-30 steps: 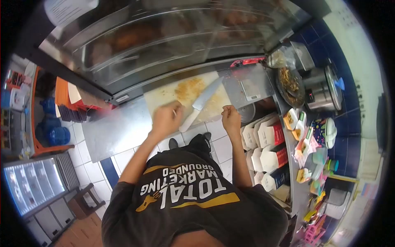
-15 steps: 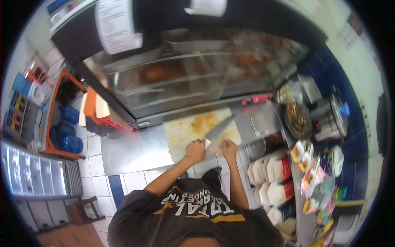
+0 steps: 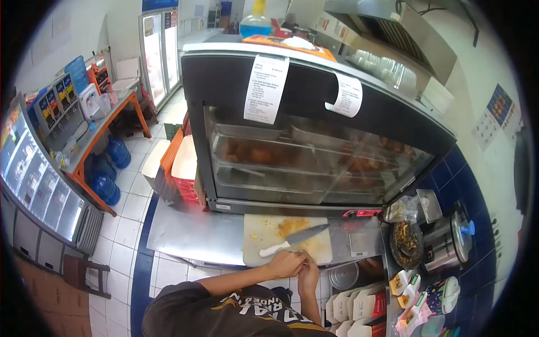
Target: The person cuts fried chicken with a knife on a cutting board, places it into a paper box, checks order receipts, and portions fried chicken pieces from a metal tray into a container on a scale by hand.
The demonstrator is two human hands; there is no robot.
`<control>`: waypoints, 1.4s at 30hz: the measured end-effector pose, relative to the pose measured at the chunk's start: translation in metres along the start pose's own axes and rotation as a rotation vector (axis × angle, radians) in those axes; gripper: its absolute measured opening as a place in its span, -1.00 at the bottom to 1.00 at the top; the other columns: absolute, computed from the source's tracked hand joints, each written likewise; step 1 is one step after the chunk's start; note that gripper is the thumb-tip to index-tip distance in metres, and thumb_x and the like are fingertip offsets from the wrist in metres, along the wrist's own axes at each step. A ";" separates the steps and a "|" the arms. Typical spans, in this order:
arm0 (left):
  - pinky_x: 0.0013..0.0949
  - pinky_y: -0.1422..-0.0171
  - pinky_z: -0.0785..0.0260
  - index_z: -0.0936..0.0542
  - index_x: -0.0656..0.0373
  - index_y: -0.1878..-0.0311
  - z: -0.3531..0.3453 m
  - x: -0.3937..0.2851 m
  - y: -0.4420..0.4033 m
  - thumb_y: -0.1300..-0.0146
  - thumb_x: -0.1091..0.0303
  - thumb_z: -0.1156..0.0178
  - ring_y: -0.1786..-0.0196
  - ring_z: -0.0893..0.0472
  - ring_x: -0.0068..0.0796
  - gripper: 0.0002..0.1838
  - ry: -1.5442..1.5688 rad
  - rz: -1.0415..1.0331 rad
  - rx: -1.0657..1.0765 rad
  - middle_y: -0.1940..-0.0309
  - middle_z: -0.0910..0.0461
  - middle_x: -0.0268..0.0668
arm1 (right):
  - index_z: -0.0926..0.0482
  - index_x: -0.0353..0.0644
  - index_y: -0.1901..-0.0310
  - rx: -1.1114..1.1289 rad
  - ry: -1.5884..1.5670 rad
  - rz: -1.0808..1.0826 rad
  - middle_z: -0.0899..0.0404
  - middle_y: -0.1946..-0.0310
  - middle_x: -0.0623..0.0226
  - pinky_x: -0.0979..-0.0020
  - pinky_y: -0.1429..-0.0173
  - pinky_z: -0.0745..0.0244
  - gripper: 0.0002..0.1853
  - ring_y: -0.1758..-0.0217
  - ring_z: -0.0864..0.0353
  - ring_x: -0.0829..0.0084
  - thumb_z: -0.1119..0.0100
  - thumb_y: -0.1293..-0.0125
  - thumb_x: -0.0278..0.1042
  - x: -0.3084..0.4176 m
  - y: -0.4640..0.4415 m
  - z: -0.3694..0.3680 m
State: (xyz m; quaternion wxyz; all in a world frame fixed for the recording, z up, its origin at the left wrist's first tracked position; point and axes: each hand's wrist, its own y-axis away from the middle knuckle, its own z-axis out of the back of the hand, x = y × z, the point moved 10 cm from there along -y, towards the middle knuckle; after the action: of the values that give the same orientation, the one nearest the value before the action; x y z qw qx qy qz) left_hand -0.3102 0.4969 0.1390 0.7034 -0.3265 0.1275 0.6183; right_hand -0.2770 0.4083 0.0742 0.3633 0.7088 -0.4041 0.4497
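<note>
My left hand (image 3: 285,264) and my right hand (image 3: 307,274) meet in front of the near edge of a white cutting board (image 3: 261,229). The fingers of both are curled and pressed together; whatever lies between them is hidden. Just beyond my left hand, a knife (image 3: 306,236) with a white handle lies flat on the board, its blade pointing away to the right. Brownish-yellow crumbs (image 3: 292,226) are scattered on the board behind the blade.
Behind the board stands a glass-fronted food warmer (image 3: 269,163) with trays of browned food and paper slips (image 3: 266,90). To the right are a small scale (image 3: 357,244), a dark bowl of food (image 3: 406,244) and a steel cooker (image 3: 449,241). Stacked boxes (image 3: 359,306) sit below.
My left hand has let go of the knife, which now lies on the board. Both hands have come together. The head view has tilted up, showing more of the room.
</note>
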 end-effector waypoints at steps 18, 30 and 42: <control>-0.08 0.27 -0.57 -0.58 0.20 0.13 -0.021 -0.048 0.019 -0.19 0.32 -0.20 0.33 -0.69 -0.07 -0.78 -0.003 -0.427 0.078 0.37 -0.62 -0.17 | -0.04 -0.21 -0.56 0.177 -0.618 -0.415 -0.21 -0.45 -0.29 -0.21 -0.55 -0.17 0.10 -0.51 -0.22 -0.30 0.16 -0.33 0.65 -0.044 -0.037 0.025; -0.28 0.36 -0.51 -0.63 0.18 0.15 -0.055 -0.110 -0.023 -0.24 0.37 -0.26 0.40 -0.66 -0.30 -0.85 -0.062 -0.632 0.167 0.36 -0.64 -0.26 | -0.36 0.04 -0.41 0.616 -1.114 -0.405 -0.18 -0.50 -0.28 -0.51 -0.43 -0.14 -0.14 -0.48 -0.18 -0.48 0.25 -0.39 0.61 0.006 -0.065 0.033; -0.13 0.00 -0.58 -0.62 0.17 -0.11 0.038 -0.062 -0.137 -0.32 0.06 -0.29 0.13 -0.72 -0.06 -0.56 0.237 -0.175 -0.358 0.19 -0.71 -0.15 | -0.17 0.18 -0.54 0.329 -0.147 -0.542 -0.12 -0.54 -0.18 -0.45 -0.47 -0.12 -0.14 -0.55 -0.12 -0.35 0.19 -0.38 0.58 0.078 -0.151 0.077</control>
State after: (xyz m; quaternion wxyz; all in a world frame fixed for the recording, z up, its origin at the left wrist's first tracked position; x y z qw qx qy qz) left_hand -0.2004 0.4683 0.2448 0.6652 -0.5265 0.0688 0.5250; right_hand -0.0939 0.3836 0.0985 0.3201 0.8704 -0.1477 0.3437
